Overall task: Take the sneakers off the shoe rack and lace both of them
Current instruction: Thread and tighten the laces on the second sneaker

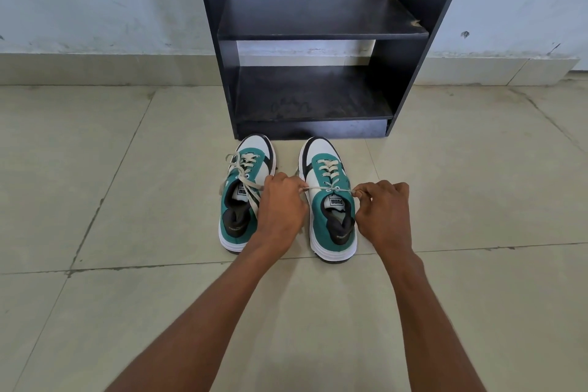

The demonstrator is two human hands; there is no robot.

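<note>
Nearest, the left hand (281,207) and right hand (386,213) each pinch an end of the right sneaker's lace (321,188), stretched taut between them. The right sneaker (329,200) and left sneaker (246,194) stand side by side on the tiled floor (127,200), toes just before the black shoe rack (311,51).

Pale tiled floor (133,312), dark grout lines crossing it. Directly on it: black shoe rack (310,51) against the wall, and just before its base two green-and-white sneakers side by side, left sneaker (243,200) and right sneaker (331,200), toes toward the rack.
</note>
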